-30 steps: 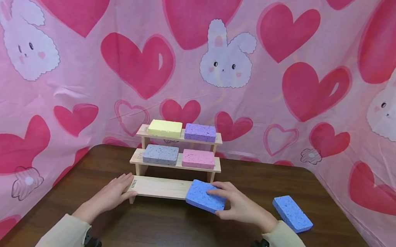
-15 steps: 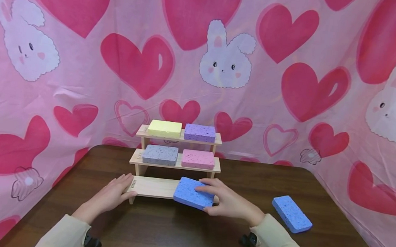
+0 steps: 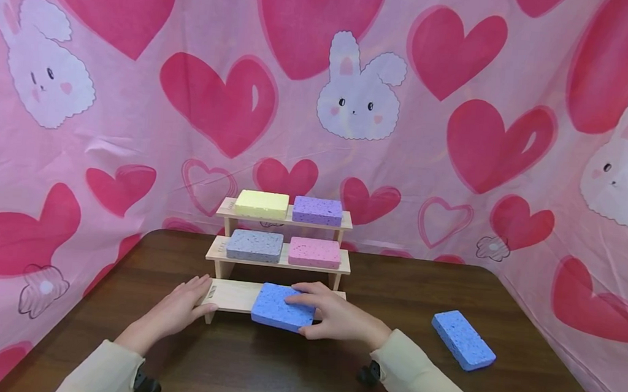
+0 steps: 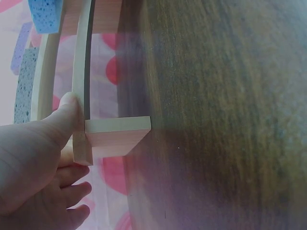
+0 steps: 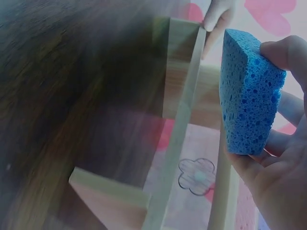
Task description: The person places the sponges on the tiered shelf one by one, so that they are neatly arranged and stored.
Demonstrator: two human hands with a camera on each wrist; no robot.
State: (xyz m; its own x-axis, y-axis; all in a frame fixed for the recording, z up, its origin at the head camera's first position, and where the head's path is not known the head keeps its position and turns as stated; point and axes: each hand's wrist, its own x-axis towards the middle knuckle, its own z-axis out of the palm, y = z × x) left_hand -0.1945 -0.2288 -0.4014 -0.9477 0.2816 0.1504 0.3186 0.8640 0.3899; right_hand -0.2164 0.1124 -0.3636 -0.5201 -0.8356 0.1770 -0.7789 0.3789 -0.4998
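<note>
My right hand [image 3: 338, 313] holds a blue sponge [image 3: 280, 307] above the lowest tier of a wooden stepped rack [image 3: 234, 294]. In the right wrist view, the thumb lies on one side of the sponge [image 5: 252, 91] and the fingers on the other, with a gap between sponge and board. My left hand [image 3: 178, 308] grips the left end of that lowest tier. Its thumb is against the board's front edge [image 4: 81, 72] in the left wrist view, with the other fingers past the end. A second blue sponge [image 3: 463, 340] lies on the table to the right.
On the middle tier sit a grey-blue sponge [image 3: 255, 245] and a pink sponge [image 3: 315, 253]. The top tier bears a yellow sponge [image 3: 261, 204] and a purple sponge [image 3: 317, 210]. The dark wooden table [image 3: 256, 370] meets a pink heart-patterned cloth [image 3: 297, 127] behind.
My right hand has carried the blue sponge leftward over the lowest tier, from its right end to about its middle. The left hand stays at the tier's left end.
</note>
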